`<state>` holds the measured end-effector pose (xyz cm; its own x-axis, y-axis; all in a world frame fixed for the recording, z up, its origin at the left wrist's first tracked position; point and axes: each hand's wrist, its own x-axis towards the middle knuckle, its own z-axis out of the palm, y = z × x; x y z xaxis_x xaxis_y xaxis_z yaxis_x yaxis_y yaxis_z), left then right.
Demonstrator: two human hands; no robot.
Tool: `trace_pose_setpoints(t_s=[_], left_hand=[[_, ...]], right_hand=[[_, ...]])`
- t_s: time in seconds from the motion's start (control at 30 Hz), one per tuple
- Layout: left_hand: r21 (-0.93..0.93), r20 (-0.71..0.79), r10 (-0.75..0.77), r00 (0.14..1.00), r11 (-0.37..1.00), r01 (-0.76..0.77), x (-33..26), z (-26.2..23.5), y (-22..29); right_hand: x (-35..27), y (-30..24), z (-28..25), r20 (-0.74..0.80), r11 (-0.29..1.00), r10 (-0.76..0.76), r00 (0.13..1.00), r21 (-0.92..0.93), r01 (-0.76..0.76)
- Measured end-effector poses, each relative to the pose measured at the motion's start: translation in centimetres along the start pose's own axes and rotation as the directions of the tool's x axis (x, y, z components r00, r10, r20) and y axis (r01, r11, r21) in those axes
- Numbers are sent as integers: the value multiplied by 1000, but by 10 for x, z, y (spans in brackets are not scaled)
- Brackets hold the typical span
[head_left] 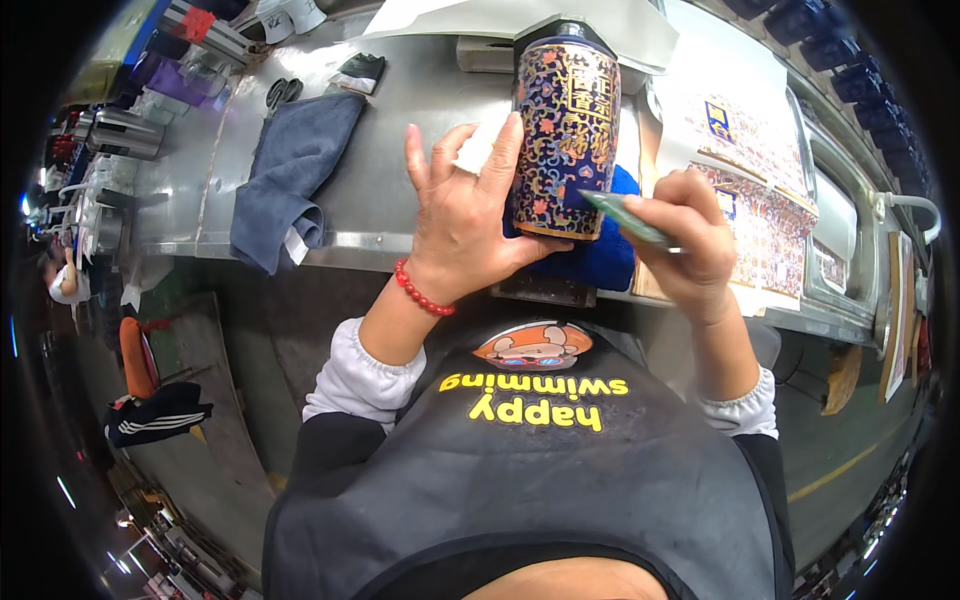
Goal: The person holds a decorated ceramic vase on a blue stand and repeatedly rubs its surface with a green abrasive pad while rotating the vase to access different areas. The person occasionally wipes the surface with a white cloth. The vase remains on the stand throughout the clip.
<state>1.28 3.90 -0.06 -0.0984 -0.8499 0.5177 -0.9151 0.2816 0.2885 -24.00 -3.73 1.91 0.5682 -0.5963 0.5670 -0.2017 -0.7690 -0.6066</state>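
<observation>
A dark blue ceramic-looking bottle (565,130) with a colourful floral pattern and gold characters lies with its neck pointing away from me. My left hand (450,215), a red bead bracelet at its wrist, steadies it: the index finger runs along the left side and the thumb sits at the base. A small white piece (480,147), perhaps folded paper or cloth, is tucked between that hand's fingers. My right hand (695,240) grips a flat, pointed green translucent scraper (630,215), whose tip meets the lower right of the bottle's patterned surface.
Under the bottle is a bright blue towel (612,255). Left on the metal bench (390,90) lie a grey-blue cloth (298,160) and black scissors (284,93). Printed pattern sheets (755,190) cover the right side, beside a metal tray (835,190). Several blue bottles (850,80) line the far right.
</observation>
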Motion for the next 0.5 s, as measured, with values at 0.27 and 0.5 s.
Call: trace_pose_setpoints(t_s=[0.27,0.5], left_hand=[[-559,121,-106,987,814,156,-1,13,-8],[-693,184,-144,972,682,232,1,13,-8]], right_hand=[[-11,1,5,20,990,-135,991,45,134],[-12,-8,10,98,955,-286,953,-60,292]])
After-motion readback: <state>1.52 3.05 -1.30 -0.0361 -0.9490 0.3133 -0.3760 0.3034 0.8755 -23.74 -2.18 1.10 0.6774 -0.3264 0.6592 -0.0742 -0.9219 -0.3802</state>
